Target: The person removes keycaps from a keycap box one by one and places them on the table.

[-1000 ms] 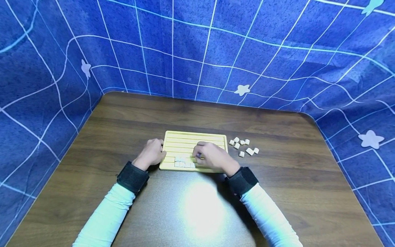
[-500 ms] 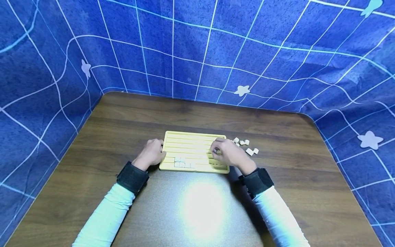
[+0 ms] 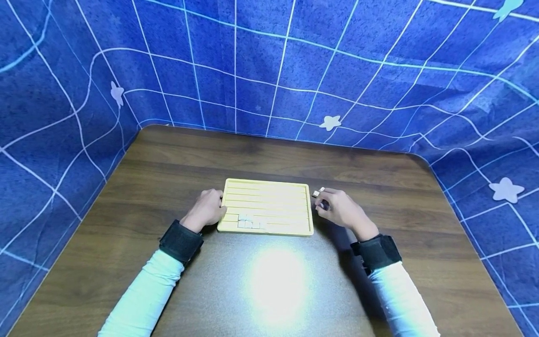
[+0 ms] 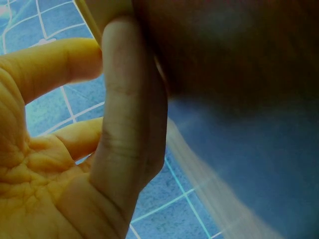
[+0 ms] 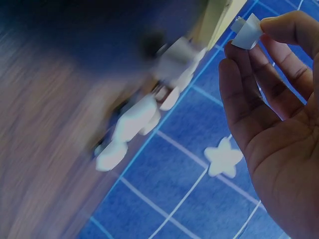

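Observation:
A yellow tray (image 3: 269,195) with raised ridges lies on the table, several white tiles (image 3: 249,224) standing in its two nearest rows. My left hand (image 3: 203,210) grips the tray's left edge. In the left wrist view, thumb and finger meet at the tray's edge (image 4: 88,20). To the right of the tray, my right hand (image 3: 343,210) hovers low by the loose white blocks (image 3: 316,194) and hides most of them. The right wrist view shows a small white block (image 5: 247,34) pinched between its thumb and fingertips, the other fingers loosely bent.
The brown wooden table (image 3: 252,154) meets a blue curtain (image 3: 269,61) with white lines and stars at its back and sides. In the right wrist view several blurred white blocks (image 5: 134,119) lie on the table beyond the hand.
My right hand has moved from over the tray's tile rows rightward, off the tray, to the loose blocks. The left hand and the tray have stayed in place.

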A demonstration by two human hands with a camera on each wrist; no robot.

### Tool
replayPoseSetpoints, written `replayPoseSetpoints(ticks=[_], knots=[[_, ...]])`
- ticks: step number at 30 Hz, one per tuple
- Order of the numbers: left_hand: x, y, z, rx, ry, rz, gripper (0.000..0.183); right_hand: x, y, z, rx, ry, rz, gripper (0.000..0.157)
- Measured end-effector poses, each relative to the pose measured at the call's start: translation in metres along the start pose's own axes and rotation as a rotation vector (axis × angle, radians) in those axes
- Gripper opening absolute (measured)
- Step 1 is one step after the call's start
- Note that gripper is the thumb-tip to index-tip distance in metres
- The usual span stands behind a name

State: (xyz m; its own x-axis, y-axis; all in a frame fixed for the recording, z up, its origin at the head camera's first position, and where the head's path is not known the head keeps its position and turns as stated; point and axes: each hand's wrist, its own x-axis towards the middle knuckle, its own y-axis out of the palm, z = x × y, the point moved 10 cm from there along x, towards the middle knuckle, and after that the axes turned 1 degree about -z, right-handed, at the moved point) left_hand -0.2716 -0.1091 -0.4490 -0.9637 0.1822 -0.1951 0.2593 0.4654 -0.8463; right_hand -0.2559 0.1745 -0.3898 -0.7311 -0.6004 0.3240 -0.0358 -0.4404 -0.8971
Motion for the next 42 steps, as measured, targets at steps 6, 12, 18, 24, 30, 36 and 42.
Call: replayPoseSetpoints(ticks=[6,12,18,24,30,36,42], knots=[[0.000,-0.001,0.000,-0.004,0.000,-0.015,0.014,-0.012,-0.010,-0.014,-0.018,0.035,-0.034,0.009],[0.000,0.000,0.000,-0.006,-0.002,-0.008,0.012,-0.025,-0.017,-0.025,-0.037,0.034,-0.056,0.012],[0.000,-0.001,0.001,0.000,0.001,-0.014,0.013,-0.034,-0.015,-0.036,-0.051,0.064,-0.028,0.012],[-0.001,-0.003,0.000,0.001,0.001,-0.014,0.014,-0.038,-0.011,-0.040,-0.040,0.096,0.006,0.012],[0.000,-0.002,-0.001,-0.001,-0.001,0.002,0.015,-0.038,-0.009,-0.040,-0.048,0.081,0.006,0.012],[0.001,-0.001,0.000,-0.002,0.000,0.002,0.013,-0.041,-0.006,-0.041,-0.059,0.059,-0.004,0.012],[0.001,0.000,0.000,-0.002,-0.007,-0.001,0.012,-0.043,-0.005,-0.043,-0.064,0.073,-0.013,0.012]])
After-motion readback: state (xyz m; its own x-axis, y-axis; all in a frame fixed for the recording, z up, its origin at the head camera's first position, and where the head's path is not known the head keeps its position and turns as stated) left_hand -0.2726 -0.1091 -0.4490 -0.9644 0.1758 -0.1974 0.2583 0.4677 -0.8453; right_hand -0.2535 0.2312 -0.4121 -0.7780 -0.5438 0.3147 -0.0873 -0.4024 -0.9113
